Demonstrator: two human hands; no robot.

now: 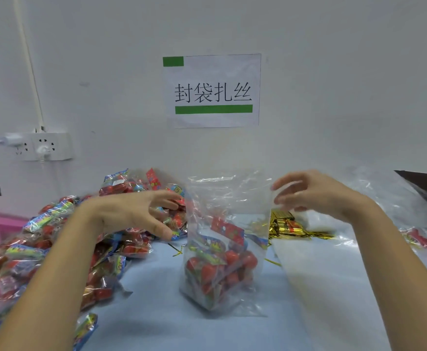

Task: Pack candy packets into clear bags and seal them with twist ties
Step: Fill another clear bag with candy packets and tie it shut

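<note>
Head view, clear bag (229, 224) upright between left hand (141, 214), right hand (316, 192)

A pale blue table (156, 287) carries everything; a heap of candy packets (55, 249) covers its left side, from the near edge to the far wall; a clear bag (226, 249) part-filled with packets stands upright at centre; gold twist ties (289, 226) lie just beyond it to the right; loose clear bags (397, 211) spread at far right.
</note>
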